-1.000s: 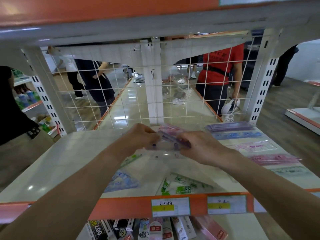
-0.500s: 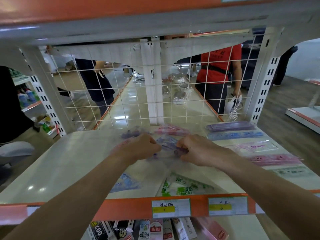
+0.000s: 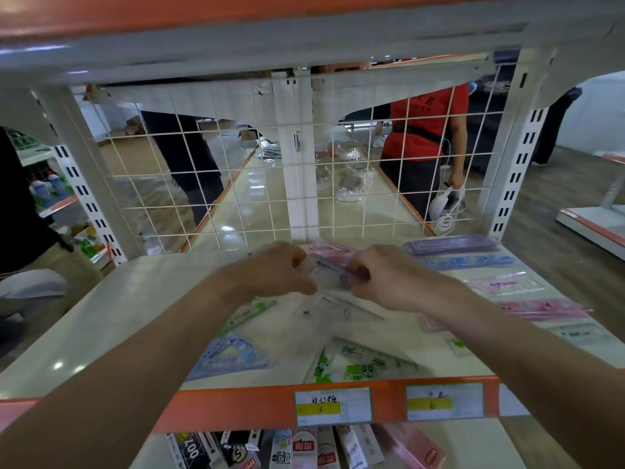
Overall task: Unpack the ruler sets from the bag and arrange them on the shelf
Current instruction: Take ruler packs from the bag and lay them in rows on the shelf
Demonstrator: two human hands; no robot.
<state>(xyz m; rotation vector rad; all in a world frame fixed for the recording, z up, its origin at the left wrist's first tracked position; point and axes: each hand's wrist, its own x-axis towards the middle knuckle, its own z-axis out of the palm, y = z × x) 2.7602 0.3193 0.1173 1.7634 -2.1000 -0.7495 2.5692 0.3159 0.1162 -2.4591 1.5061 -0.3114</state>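
Both hands meet above the middle of the cream shelf (image 3: pixel 111 319). My left hand (image 3: pixel 277 269) and my right hand (image 3: pixel 389 279) pinch a clear plastic bag (image 3: pixel 328 275) holding purple and pink ruler sets; its lower part hangs blurred over the shelf. Below the hands lie a blue triangle set (image 3: pixel 233 357), a green set (image 3: pixel 365 363) and a green ruler (image 3: pixel 250 313). At the right side are laid-out sets: purple (image 3: pixel 449 245), blue (image 3: pixel 470 262), clear pink (image 3: pixel 504 286) and pink (image 3: pixel 548 309).
A white wire grid (image 3: pixel 236 184) closes the shelf's back, and another shelf board hangs low overhead. The orange front edge (image 3: pixel 236 407) carries price labels (image 3: pixel 333 406). Boxed goods (image 3: pixel 304 448) fill the shelf below. People stand behind the grid and at the left.
The hands have stayed close together on the bag and shifted slightly; the bag's contents have been worked between the fingers. The person behind the grid at left has moved.
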